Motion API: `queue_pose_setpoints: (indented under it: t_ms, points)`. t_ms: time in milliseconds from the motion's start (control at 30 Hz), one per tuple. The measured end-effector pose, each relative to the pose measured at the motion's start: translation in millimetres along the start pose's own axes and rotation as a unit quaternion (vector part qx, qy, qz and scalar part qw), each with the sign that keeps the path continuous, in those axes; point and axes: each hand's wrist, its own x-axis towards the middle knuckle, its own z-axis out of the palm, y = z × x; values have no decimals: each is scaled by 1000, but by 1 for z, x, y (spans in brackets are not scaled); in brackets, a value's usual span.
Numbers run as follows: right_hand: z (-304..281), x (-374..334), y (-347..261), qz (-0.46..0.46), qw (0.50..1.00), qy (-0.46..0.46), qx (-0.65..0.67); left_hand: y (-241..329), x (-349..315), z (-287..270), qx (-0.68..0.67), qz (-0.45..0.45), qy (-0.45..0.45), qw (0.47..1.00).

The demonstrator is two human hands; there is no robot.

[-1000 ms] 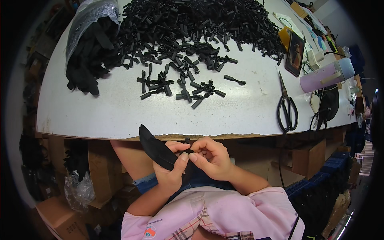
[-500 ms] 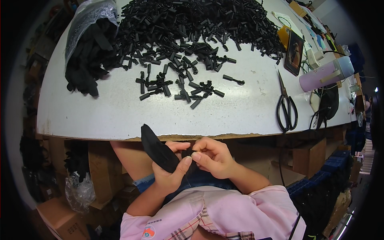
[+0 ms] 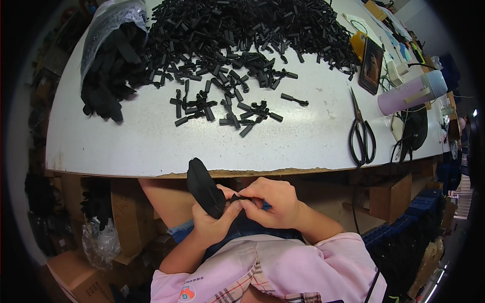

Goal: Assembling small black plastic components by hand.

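Observation:
Just below the table's front edge, both my hands meet in front of my lap. My left hand (image 3: pixel 212 224) is closed round a folded black fabric strip (image 3: pixel 203 188), whose long rounded end sticks up past the thumb. My right hand (image 3: pixel 275 203) pinches a small dark part (image 3: pixel 239 198) at the strip's lower end, right against my left fingertips. Fingers cover most of that part, so its shape cannot be told. Beyond my hands, a few black zipper pulls (image 3: pixel 245 118) lie loose in front of a large pile of zipper pulls (image 3: pixel 242 30).
A clear plastic bag (image 3: pixel 113 20) of black strips lies at the left of the white table (image 3: pixel 116 146). To the right are black scissors (image 3: pixel 359 134), a phone (image 3: pixel 371 65) and a lilac bottle (image 3: pixel 406 96). Cardboard boxes (image 3: pixel 389 197) stand under the table.
The black strip has tilted more upright and shifted slightly right with my left hand. My right fingers have curled in closer over the small dark part, which now shows less.

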Motion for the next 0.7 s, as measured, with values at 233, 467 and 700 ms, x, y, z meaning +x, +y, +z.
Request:
queue_pose_setpoints:
  t_ms: [233,467,700]
  points:
    - [10,-5,6,-105,990,83,-49,0,-3,1,-104,-124,2,987]
    - [5,-3,5,-96,994,54,18,-6,-5,4,-18,27,2,999]
    - [1,-3,5,-55,997,20,58,-8,-6,3,-9,41,-2,999]
